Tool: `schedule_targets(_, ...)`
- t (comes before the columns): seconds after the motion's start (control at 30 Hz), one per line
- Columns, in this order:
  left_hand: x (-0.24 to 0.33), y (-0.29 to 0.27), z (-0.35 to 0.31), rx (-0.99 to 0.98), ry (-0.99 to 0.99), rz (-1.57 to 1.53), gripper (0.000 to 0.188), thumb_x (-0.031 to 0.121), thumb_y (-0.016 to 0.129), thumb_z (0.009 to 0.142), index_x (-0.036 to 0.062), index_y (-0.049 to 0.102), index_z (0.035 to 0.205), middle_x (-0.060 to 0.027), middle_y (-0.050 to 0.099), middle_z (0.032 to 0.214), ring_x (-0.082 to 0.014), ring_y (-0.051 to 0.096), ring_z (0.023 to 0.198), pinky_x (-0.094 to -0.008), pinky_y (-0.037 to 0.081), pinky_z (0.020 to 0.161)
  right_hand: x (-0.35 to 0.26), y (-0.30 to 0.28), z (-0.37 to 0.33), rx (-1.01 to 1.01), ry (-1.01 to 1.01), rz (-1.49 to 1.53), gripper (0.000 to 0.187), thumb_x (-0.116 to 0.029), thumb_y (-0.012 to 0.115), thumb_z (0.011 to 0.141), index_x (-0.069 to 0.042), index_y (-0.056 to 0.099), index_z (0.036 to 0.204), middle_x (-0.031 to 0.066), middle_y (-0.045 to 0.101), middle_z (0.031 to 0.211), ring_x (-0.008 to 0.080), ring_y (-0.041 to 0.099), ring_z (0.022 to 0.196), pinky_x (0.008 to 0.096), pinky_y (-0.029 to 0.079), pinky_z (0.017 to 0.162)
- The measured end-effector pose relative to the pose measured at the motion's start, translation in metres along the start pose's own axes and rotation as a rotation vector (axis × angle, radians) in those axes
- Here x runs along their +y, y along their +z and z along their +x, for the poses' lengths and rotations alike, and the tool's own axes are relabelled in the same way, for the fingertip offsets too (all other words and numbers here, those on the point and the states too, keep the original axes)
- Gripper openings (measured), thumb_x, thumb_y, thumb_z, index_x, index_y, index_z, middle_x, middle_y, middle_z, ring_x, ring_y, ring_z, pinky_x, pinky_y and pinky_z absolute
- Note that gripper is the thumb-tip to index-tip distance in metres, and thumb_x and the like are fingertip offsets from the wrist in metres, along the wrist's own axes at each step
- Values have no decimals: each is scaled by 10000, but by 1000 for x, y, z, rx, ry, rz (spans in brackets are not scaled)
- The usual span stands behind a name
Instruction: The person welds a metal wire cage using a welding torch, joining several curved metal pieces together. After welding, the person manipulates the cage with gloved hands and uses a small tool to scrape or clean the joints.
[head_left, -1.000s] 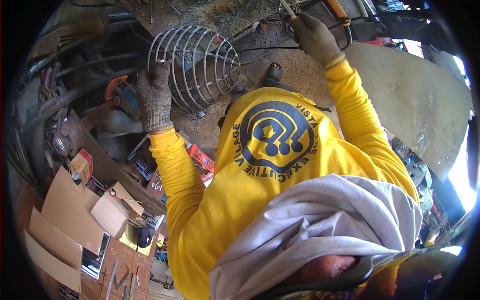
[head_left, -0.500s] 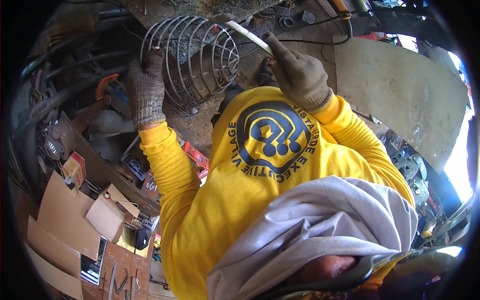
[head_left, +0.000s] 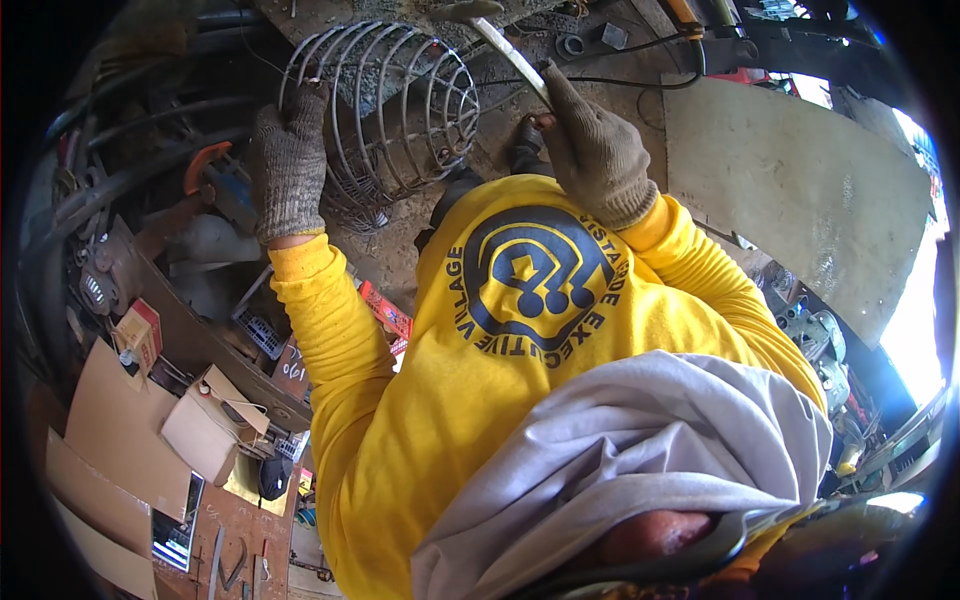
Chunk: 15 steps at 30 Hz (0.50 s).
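Observation:
A cage of bent metal rods [head_left: 404, 110], ringed and domed at its right end, lies at the top middle of the head view. My left hand [head_left: 291, 165], in a grey knit glove, is closed on the cage's left rim. In my gloved right hand [head_left: 605, 150] is a hammer [head_left: 513, 62] with a pale handle, gripped near its lower end. The hammer's dark head is raised beyond the cage's upper right side, apart from the rods. Thinner coiled wire [head_left: 358, 205] sits at the cage's near end.
A large flat sheet [head_left: 800, 190] leans at the right. Cardboard boxes [head_left: 130, 430] and a brown surface with hand tools [head_left: 225, 535] lie at lower left. A black cable [head_left: 610, 82] crosses behind my right hand. Metal parts crowd the left side.
The hammer head has lifted away from the cage's upper edge, up and to the right. My left hand keeps its hold, and the cage has barely shifted.

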<state>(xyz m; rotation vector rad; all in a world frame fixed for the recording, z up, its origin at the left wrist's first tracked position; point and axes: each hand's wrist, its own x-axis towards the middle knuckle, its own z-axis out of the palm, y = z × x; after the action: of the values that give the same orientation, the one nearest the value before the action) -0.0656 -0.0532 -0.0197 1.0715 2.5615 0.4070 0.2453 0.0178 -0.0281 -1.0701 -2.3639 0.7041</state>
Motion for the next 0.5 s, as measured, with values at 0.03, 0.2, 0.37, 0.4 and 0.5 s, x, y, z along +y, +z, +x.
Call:
schedule_targets(0.03,1,0,0,12,14,9,661,612,569,870,-22,606,1051,-253,666,1028,-426,632,993,-448,486,829,1,2,0,1,1,-1,503,-222,629,908,-101,509,1381,172,670,811,339,669,682,418,529,599)
schedule_targets(0.2,-3,12,5,2,-13,-35,660,606,565,875,-22,601,1075,-266,656,1056,-432,622,1018,-455,483,847,5,1,0,-87,44,-65,513,-197,639,900,-100,504,1386,176,673,825,342,680,710,409,537,621)
schedule_targets(0.37,11,12,3,-16,-38,-8,676,611,559,876,-26,596,1098,-285,639,1087,-441,610,1046,-459,478,870,19,10,-2,-61,17,-35,525,-205,636,902,-107,493,1397,184,676,841,358,678,720,416,535,622)
schedule_targets(0.4,9,14,2,-21,-40,18,682,616,557,874,-27,595,1099,-284,640,1086,-441,610,1045,-461,477,872,20,13,-2,-122,37,-54,528,-204,631,904,-106,487,1402,189,677,846,364,677,718,420,535,624)
schedule_targets(0.5,11,15,2,-24,-42,3,693,625,556,870,-27,593,1102,-282,641,1085,-441,611,1044,-463,475,873,14,0,-2,-125,71,-30,529,-201,623,908,-104,477,1407,196,682,893,365,680,751,421,541,647)
